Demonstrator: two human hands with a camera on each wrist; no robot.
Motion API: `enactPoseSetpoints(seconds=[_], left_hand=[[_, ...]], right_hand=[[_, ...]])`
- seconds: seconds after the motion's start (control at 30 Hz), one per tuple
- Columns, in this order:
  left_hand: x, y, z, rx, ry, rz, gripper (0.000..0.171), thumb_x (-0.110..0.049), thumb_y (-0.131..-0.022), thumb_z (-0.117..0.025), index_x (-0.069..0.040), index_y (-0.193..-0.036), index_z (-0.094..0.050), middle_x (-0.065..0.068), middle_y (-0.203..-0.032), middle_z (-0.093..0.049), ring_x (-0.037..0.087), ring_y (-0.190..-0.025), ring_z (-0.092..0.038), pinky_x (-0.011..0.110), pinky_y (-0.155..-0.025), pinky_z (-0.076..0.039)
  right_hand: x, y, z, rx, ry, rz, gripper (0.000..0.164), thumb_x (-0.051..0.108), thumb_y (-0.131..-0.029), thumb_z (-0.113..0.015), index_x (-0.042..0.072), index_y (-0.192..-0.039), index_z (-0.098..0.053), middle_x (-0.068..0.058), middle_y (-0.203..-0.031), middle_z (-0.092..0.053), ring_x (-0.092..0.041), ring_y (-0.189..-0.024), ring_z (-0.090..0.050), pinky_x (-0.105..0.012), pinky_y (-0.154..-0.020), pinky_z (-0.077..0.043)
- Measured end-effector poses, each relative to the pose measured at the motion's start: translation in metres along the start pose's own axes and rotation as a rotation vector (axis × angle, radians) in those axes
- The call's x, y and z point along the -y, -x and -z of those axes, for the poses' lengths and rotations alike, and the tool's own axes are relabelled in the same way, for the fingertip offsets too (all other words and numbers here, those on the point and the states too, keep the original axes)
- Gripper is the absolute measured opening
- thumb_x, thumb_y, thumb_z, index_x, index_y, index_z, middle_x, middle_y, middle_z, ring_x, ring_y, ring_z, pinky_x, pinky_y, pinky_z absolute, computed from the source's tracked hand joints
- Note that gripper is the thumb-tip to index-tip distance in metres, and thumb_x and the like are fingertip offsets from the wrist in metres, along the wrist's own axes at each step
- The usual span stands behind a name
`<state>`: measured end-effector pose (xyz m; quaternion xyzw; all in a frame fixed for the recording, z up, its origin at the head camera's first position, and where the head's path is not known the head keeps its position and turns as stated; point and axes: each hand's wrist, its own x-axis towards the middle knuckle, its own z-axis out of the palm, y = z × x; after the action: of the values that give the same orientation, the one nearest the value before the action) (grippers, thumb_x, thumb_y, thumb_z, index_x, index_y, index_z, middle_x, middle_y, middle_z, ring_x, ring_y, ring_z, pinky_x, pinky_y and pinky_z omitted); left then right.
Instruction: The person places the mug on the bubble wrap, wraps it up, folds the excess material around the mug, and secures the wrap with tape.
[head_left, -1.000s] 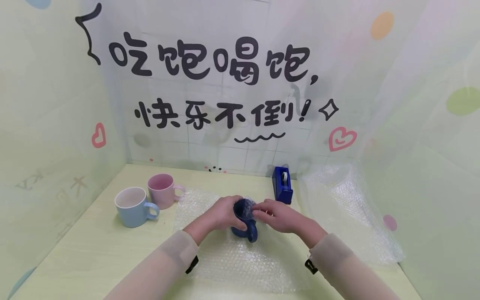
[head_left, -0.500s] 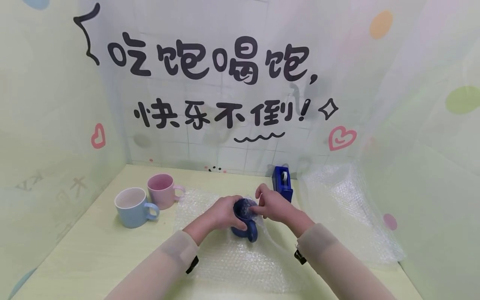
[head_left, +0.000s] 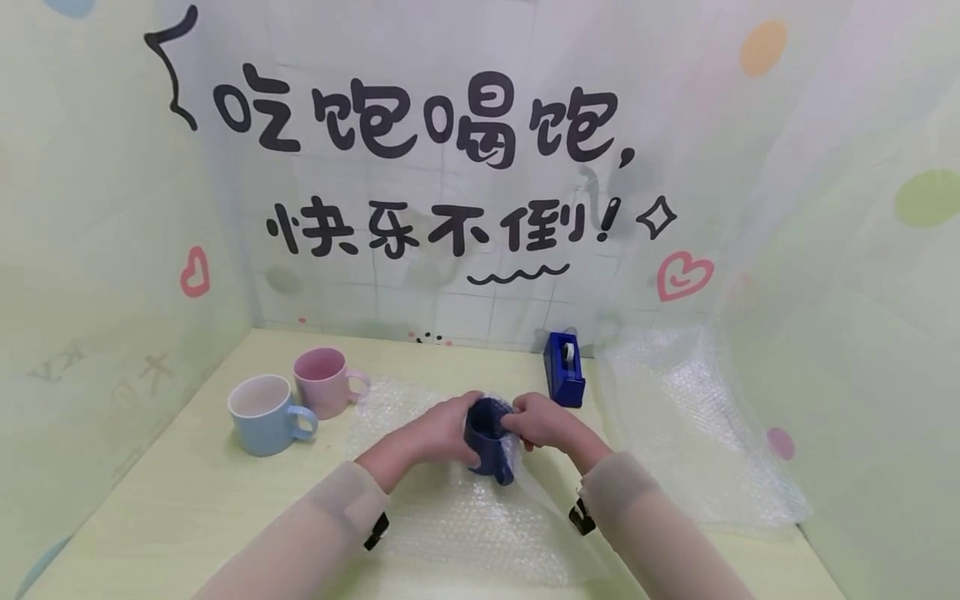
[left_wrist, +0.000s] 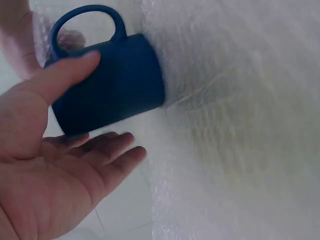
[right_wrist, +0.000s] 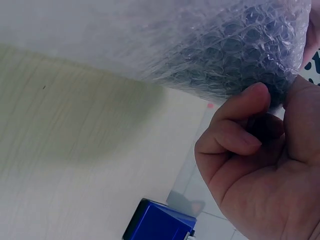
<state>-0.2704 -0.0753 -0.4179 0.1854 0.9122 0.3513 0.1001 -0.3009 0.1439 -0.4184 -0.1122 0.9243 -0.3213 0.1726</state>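
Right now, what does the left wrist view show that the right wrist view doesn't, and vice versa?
Only the left wrist view shows the handle of the dark blue mug. Only the right wrist view shows the blue tape dispenser. Both show bubble wrap and the right hand, at the wrap's edge.

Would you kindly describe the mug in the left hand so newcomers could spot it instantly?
On the pale table, find the bubble wrap in the middle. There, the left hand holds the mug, handle toward the person. Its dark blue sets it apart from the light blue mug and pink mug on the left.
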Motion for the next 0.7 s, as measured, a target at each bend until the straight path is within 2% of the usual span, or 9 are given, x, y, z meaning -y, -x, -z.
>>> enactPoseSetpoints(seconds=[0.07, 0.17, 0.23, 0.3, 0.4, 0.47, 0.57, 0.63, 0.7], left_hand=[[0.005, 0.006, 0.013, -0.002, -0.025, -0.001, 0.095, -0.019, -0.084, -0.093, 0.005, -0.162, -0.044, 0.029, -0.158, -0.057, 0.046, -0.147, -0.056, 0.061, -0.125, -0.045], [0.020, 0.015, 0.037, -0.071, -0.079, 0.021, 0.075, -0.027, -0.097, -0.080, 0.008, -0.156, -0.050, 0.032, -0.157, -0.056, 0.051, -0.147, -0.053, 0.064, -0.125, -0.043], [0.035, 0.020, 0.051, -0.136, -0.127, 0.060, 0.063, -0.027, -0.102, -0.071, 0.011, -0.150, -0.055, 0.034, -0.151, -0.059, 0.054, -0.143, -0.056, 0.066, -0.120, -0.047], [0.053, 0.024, 0.060, -0.189, -0.178, 0.129, 0.061, -0.029, -0.102, -0.066, 0.014, -0.144, -0.057, 0.037, -0.142, -0.062, 0.054, -0.135, -0.059, 0.065, -0.113, -0.051], [0.081, 0.028, 0.063, -0.181, -0.237, 0.238, 0.073, -0.036, -0.099, -0.065, 0.021, -0.143, -0.051, 0.037, -0.131, -0.066, 0.047, -0.117, -0.066, 0.058, -0.099, -0.057], [0.093, 0.030, 0.060, -0.166, -0.249, 0.279, 0.085, -0.039, -0.097, -0.069, 0.026, -0.146, -0.042, 0.040, -0.133, -0.064, 0.043, -0.112, -0.066, 0.056, -0.097, -0.057], [0.098, 0.029, 0.055, -0.181, -0.243, 0.300, 0.093, -0.037, -0.096, -0.074, 0.030, -0.146, -0.033, 0.047, -0.139, -0.055, 0.046, -0.114, -0.065, 0.058, -0.102, -0.057], [0.093, 0.029, 0.055, -0.208, -0.248, 0.303, 0.089, -0.034, -0.095, -0.076, 0.029, -0.142, -0.035, 0.048, -0.138, -0.053, 0.048, -0.118, -0.063, 0.060, -0.106, -0.055], [0.088, 0.029, 0.058, -0.226, -0.266, 0.302, 0.078, -0.031, -0.095, -0.076, 0.027, -0.135, -0.042, 0.043, -0.129, -0.057, 0.047, -0.113, -0.063, 0.059, -0.104, -0.056]], right_hand=[[0.000, -0.001, -0.001, -0.008, 0.014, 0.009, 0.030, 0.018, -0.100, -0.063, 0.014, -0.073, -0.051, -0.001, -0.058, -0.057, -0.015, -0.054, -0.050, -0.026, -0.052, -0.037], [-0.001, -0.002, -0.001, -0.020, 0.029, 0.020, 0.033, 0.017, -0.101, -0.062, 0.015, -0.072, -0.048, 0.000, -0.057, -0.056, -0.015, -0.055, -0.052, -0.026, -0.054, -0.038], [0.000, -0.002, -0.002, -0.030, 0.033, 0.026, 0.034, 0.016, -0.101, -0.062, 0.015, -0.071, -0.047, 0.000, -0.057, -0.056, -0.016, -0.055, -0.053, -0.027, -0.055, -0.038], [0.000, -0.002, -0.002, -0.032, 0.035, 0.027, 0.034, 0.016, -0.101, -0.062, 0.015, -0.071, -0.047, 0.000, -0.057, -0.055, -0.016, -0.056, -0.054, -0.027, -0.055, -0.038], [0.000, -0.003, -0.003, -0.033, 0.032, 0.025, 0.034, 0.016, -0.101, -0.062, 0.015, -0.071, -0.046, 0.000, -0.057, -0.055, -0.016, -0.056, -0.054, -0.027, -0.056, -0.039], [-0.001, -0.003, -0.003, -0.034, 0.027, 0.022, 0.035, 0.016, -0.101, -0.062, 0.015, -0.071, -0.046, 0.000, -0.057, -0.055, -0.016, -0.056, -0.054, -0.027, -0.056, -0.038], [-0.001, -0.003, -0.002, -0.039, 0.021, 0.022, 0.035, 0.016, -0.101, -0.062, 0.015, -0.070, -0.045, 0.000, -0.057, -0.054, -0.016, -0.055, -0.053, -0.027, -0.055, -0.038], [-0.001, -0.002, -0.002, -0.040, 0.018, 0.023, 0.034, 0.016, -0.100, -0.062, 0.015, -0.070, -0.045, 0.000, -0.056, -0.055, -0.016, -0.055, -0.053, -0.027, -0.055, -0.037], [-0.001, -0.002, -0.001, -0.040, 0.020, 0.021, 0.034, 0.016, -0.100, -0.062, 0.015, -0.070, -0.045, -0.001, -0.055, -0.056, -0.015, -0.054, -0.051, -0.026, -0.054, -0.036]])
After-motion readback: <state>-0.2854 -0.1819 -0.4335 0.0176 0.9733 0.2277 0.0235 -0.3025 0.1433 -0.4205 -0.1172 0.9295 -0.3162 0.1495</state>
